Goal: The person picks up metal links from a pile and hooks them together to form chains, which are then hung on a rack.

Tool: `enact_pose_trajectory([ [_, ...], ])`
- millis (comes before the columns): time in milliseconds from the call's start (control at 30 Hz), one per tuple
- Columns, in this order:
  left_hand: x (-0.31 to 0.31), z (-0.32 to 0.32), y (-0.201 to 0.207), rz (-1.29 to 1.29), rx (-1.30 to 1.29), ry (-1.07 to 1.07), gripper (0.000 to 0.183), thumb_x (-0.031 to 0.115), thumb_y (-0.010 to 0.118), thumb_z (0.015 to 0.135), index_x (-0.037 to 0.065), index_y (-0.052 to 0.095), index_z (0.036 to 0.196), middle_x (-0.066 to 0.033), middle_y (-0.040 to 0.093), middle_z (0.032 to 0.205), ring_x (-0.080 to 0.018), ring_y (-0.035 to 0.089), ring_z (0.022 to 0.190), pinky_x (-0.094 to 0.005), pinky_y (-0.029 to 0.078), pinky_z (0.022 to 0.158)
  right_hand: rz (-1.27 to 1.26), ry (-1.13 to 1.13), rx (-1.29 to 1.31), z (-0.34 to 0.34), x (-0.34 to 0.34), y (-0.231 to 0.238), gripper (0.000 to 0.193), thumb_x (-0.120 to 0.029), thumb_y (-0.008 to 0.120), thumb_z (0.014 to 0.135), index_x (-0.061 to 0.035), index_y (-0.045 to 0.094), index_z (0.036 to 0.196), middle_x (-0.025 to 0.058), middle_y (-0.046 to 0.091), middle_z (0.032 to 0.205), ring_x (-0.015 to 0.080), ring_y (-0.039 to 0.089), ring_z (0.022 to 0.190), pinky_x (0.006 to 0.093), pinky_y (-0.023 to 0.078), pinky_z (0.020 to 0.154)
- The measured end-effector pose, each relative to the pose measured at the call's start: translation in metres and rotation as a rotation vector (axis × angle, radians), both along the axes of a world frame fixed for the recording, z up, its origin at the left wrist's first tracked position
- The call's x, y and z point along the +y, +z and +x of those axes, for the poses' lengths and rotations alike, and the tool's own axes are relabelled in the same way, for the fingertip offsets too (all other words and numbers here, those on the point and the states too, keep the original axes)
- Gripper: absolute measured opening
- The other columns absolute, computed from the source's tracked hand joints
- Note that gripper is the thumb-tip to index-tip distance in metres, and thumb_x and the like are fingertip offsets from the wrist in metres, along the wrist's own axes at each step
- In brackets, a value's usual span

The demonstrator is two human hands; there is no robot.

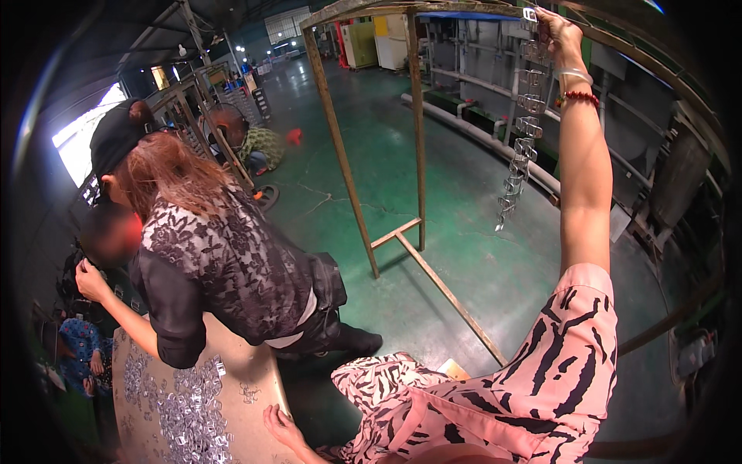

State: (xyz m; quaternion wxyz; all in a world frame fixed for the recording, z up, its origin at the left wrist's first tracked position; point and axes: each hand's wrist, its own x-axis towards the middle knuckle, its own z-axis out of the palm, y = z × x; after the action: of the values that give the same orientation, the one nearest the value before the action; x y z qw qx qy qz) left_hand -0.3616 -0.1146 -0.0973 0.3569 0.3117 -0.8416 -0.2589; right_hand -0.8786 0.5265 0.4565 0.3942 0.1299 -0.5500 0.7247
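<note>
My right hand (558,32) is raised high at the upper right, fingers closed on the top of a hanging string of small metal clips (522,124) at the top bar of a rusty metal frame (341,151). The string dangles down to about mid-height. My left hand (280,426) rests at the bottom, fingers on the edge of a tan table (255,371) beside a heap of several small shiny metal pieces (185,410). It holds nothing that I can see.
A person in a black lace top and black cap (209,255) leans on the table at left. Another person (251,143) crouches farther back on the green floor (464,255). More rusty racks stand at the back left, with machinery along the right.
</note>
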Motion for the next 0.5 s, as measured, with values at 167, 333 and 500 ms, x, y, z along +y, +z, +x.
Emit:
enact_pose_trajectory([
  [167, 0.015, -0.003, 0.011, 0.003, -0.031, 0.029, 0.020, 0.011, 0.050, 0.086, 0.000, 0.062, 0.098, -0.0154, 0.055, 0.111, -0.0318, 0.048, 0.110, -0.0398, 0.039, 0.092, -0.029, -0.003, 0.018, 0.004, -0.013, -0.012, 0.013, -0.013, 0.068, 0.079, -0.0022, 0.067, 0.086, 0.0011, 0.063, 0.071, 0.0115, 0.054, 0.059, 0.0242, 0.041, 0.052],
  [333, 0.025, -0.010, 0.014, -0.063, -0.076, -0.007, 0.021, 0.013, 0.052, 0.086, 0.001, 0.064, 0.099, -0.0158, 0.056, 0.112, -0.0305, 0.051, 0.107, -0.0380, 0.039, 0.093, -0.035, -0.005, 0.024, -0.001, -0.003, -0.048, 0.013, -0.013, 0.067, 0.080, -0.0022, 0.065, 0.086, 0.0022, 0.063, 0.073, 0.0133, 0.055, 0.063, 0.0260, 0.043, 0.057],
  [500, 0.024, -0.018, 0.016, -0.052, -0.072, 0.028, 0.021, 0.013, 0.052, 0.087, 0.001, 0.064, 0.099, -0.0158, 0.056, 0.112, -0.0297, 0.051, 0.107, -0.0376, 0.039, 0.094, -0.107, 0.017, 0.134, 0.012, -0.010, -0.068, 0.013, -0.013, 0.066, 0.080, -0.0022, 0.064, 0.086, 0.0034, 0.063, 0.076, 0.0152, 0.056, 0.066, 0.0277, 0.045, 0.062],
])
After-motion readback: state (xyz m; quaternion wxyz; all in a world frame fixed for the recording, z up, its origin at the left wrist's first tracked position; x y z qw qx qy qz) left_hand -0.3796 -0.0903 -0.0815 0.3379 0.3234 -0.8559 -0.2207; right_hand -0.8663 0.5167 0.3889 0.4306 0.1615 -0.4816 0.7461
